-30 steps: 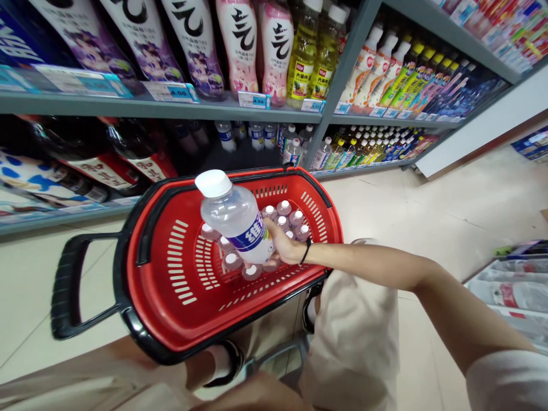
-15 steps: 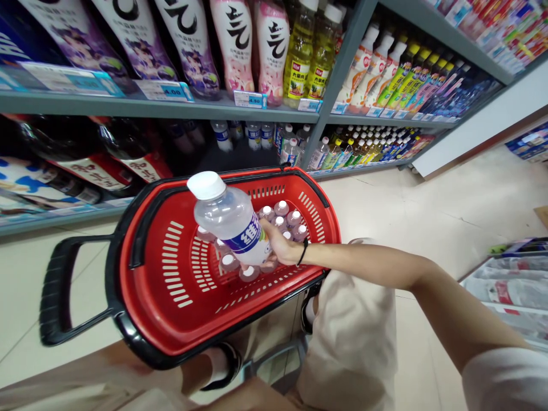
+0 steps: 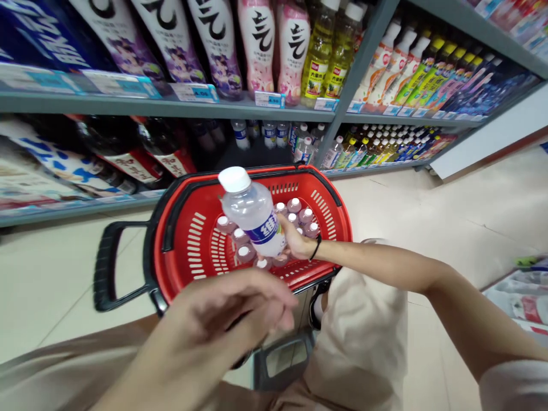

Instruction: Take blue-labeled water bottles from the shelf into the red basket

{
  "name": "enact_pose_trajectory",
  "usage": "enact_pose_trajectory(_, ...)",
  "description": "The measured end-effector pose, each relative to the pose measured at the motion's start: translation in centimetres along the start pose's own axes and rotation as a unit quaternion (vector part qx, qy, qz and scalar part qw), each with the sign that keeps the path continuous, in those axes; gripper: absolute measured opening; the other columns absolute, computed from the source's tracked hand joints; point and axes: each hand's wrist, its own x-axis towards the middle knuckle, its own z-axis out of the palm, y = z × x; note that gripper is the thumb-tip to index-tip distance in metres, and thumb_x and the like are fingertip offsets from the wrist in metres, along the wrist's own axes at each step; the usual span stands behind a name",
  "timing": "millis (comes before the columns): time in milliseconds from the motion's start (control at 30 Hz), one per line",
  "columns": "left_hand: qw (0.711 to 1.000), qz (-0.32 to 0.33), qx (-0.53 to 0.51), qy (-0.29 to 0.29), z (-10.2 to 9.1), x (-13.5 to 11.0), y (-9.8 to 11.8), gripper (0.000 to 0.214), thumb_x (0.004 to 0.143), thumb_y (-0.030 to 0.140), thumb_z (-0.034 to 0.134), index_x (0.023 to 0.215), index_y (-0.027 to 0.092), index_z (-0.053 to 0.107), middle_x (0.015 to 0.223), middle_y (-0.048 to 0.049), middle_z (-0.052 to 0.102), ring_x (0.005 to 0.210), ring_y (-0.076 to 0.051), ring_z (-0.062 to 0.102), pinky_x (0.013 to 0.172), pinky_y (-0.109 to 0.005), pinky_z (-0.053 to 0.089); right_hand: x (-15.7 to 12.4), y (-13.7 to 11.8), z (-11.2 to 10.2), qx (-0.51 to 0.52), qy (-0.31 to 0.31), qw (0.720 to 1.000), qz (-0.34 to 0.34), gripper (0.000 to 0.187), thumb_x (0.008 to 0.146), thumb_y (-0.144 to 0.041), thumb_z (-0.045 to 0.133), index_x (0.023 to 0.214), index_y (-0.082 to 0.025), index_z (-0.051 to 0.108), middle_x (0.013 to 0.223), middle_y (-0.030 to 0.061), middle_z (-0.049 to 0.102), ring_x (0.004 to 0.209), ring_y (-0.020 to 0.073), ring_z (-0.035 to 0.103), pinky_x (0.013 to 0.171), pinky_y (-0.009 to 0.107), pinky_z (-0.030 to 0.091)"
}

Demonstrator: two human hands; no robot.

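Right hand (image 3: 296, 241): closing around a clear water bottle (image 3: 252, 214) with white cap and blue label, tilting it inside the rim of a red plastic shopping basket (image 3: 257, 176), just above pink-capped bottles (image 3: 293, 214). Left hand (image 3: 222, 313): hovering empty, fingers loosely spread, blurred, in front of the basket's near rim. Grey store shelf (image 3: 171, 108): standing beyond the basket, carrying rows of drinks

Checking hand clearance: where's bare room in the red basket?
Bare: the slotted left wall of the red basket, left of the pink-capped bottles. Crowded: the right side, where the right hand grips the water bottle above them.
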Motion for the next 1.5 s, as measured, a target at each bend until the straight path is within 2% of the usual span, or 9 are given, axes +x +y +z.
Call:
enact_pose_trajectory(133,0.999,-0.012,-0.036,-0.017,1.5,2.4,1.8,0.027,0.092,0.045,0.076,0.089,0.019,0.078,0.071,-0.0003,0.067,0.063,-0.008,0.055,0.066,-0.017,0.048,0.2,0.5,-0.2,0.009,0.009,1.0,-0.01,0.082,0.105,-0.053,-0.006,0.1,-0.011,0.064,0.046,0.0039,0.054,0.028,0.0132,0.028,0.03,0.025,0.016)
enact_pose_trajectory(300,0.996,-0.013,-0.073,-0.041,1.7,2.3,1.3,0.028,0.092,0.043,0.077,0.089,0.016,0.076,0.075,-0.0022,0.069,0.064,-0.008,0.055,0.064,-0.017,0.046,0.4,1.1,-0.8,0.008,-0.019,1.0,-0.018,0.087,0.102,-0.068,0.001,0.095,-0.011,0.066,0.067,0.0117,0.069,0.032,0.0105,0.036,0.031,0.024,0.015)
enact_pose_trajectory(633,0.98,-0.036,-0.17,-0.093,2.3,2.9,0.4,0.02,0.096,0.032,0.063,0.088,0.016,0.055,0.077,-0.0015,0.062,0.069,-0.012,0.055,0.065,-0.024,0.047,-0.3,0.4,-0.1,0.06,0.004,0.998,-0.015,0.087,0.108,-0.059,0.0,0.097,-0.005,0.066,0.066,0.0139,0.067,0.034,0.0101,0.037,0.034,0.022,0.016)
enact_pose_trajectory(700,0.982,-0.015,-0.135,-0.128,2.4,2.8,-0.4,0.022,0.091,0.028,0.062,0.08,0.018,0.045,0.071,0.0012,0.053,0.065,-0.011,0.05,0.061,-0.024,0.042,-0.4,0.2,0.0,0.054,0.008,0.998,-0.011,0.088,0.107,-0.058,-0.003,0.101,-0.004,0.066,0.066,0.0142,0.068,0.033,0.0107,0.039,0.033,0.022,0.016)
enact_pose_trajectory(800,0.979,0.031,0.07,-0.186,2.4,2.9,-1.4,0.028,0.085,0.015,0.056,0.068,0.018,0.034,0.064,0.0043,0.034,0.059,-0.009,0.034,0.055,-0.024,0.027,-0.4,-0.2,0.3,0.029,0.014,0.999,-0.013,0.085,0.106,-0.055,-0.004,0.097,-0.006,0.065,0.058,0.0121,0.063,0.029,0.0119,0.038,0.03,0.022,0.016)
enact_pose_trajectory(900,0.921,0.102,0.289,-0.238,1.9,3.2,-2.3,0.023,0.074,0.007,0.055,0.067,0.017,0.035,0.063,0.0047,0.034,0.059,-0.009,0.031,0.056,-0.028,0.022,-0.5,-0.5,0.6,0.021,0.021,0.999,-0.013,0.082,0.104,-0.054,-0.004,0.096,-0.007,0.063,0.049,0.0085,0.057,0.027,0.0129,0.036,0.029,0.021,0.015)
enact_pose_trajectory(1000,0.839,0.176,0.455,-0.242,0.9,3.9,-3.5,0.021,0.067,0.002,0.06,0.07,0.016,0.045,0.068,0.0045,0.049,0.063,-0.011,0.044,0.058,-0.031,0.024,-0.5,-0.6,0.6,0.024,0.019,0.999,-0.013,0.079,0.104,-0.057,-0.002,0.096,-0.01,0.061,0.051,0.0082,0.059,0.027,0.0126,0.036,0.029,0.021,0.015)
enact_pose_trajectory(1200,0.686,0.188,0.636,-0.299,0.3,4.2,-5.8,0.014,0.09,0.023,0.076,0.081,0.017,0.067,0.072,-0.0022,0.069,0.067,-0.02,0.062,0.054,-0.036,0.024,-0.3,-0.4,0.1,0.032,0.031,0.999,-0.006,0.078,0.103,-0.058,-0.002,0.086,-0.012,0.059,0.065,0.0158,0.069,0.029,0.0118,0.038,0.029,0.022,0.015)
enact_pose_trajectory(1500,0.618,0.188,0.707,-0.288,0.1,3.2,-7.6,0.016,0.07,0.001,0.076,0.073,0.016,0.073,0.067,-0.0049,0.071,0.061,-0.024,0.067,0.049,-0.037,0.024,-0.1,-0.7,0.2,0.021,0.046,0.999,-0.003,0.082,0.102,-0.064,-0.003,0.087,-0.012,0.059,0.062,0.0155,0.067,0.028,0.0098,0.033,0.029,0.021,0.018)
